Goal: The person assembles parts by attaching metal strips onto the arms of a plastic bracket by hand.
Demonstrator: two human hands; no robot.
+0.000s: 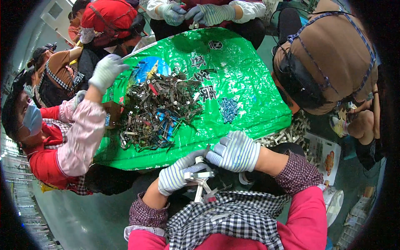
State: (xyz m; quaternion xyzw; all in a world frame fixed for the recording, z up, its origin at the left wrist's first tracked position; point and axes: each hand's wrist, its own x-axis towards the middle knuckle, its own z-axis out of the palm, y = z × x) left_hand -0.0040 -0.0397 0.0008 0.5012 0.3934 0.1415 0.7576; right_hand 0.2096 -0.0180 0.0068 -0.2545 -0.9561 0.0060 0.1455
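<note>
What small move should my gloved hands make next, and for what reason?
Perhaps steady the white plastic part in the left hand and pinch its upper end with the right hand: the left hand seems to grip it, while the right is close beside that end; whether they touch is unclear.

Glossy grey-green floor (83,212); pale wall (52,26) far upper left

Workshop I'd say, gloved workers (81,139) round a green-covered table (260,93), dark strips (160,98) heaped near its left edge
</note>
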